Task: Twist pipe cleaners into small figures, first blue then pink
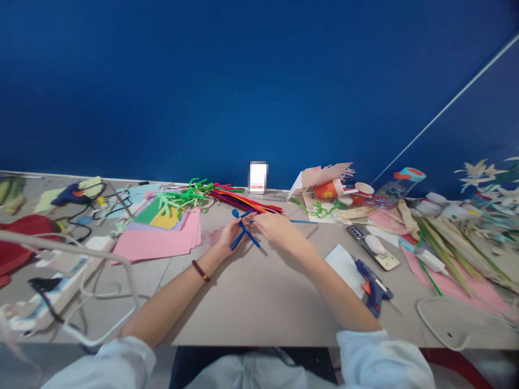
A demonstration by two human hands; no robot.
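A small blue pipe-cleaner figure point(244, 227) with a round coiled head and two splayed legs is between my hands, over the middle of the table. My left hand point(230, 235) grips it from the left, the fingers partly behind it. From the right, my right hand point(274, 228) pinches its upper part; the fingertips are partly hidden. A straight blue pipe cleaner point(304, 221) sticks out to the right beyond my right hand. Whether it is joined to the figure I cannot tell. Just behind my hands lies a bundle of red, orange and dark pipe cleaners point(231, 199).
Pink paper sheets point(158, 243) and green pipe-cleaner shapes point(182, 197) lie left, near a white power strip point(60, 289) with cables. To the right are a blue glue gun point(373, 289), a phone point(389, 262), a red paper cup point(326, 189) and husk-like leaves point(446, 254).
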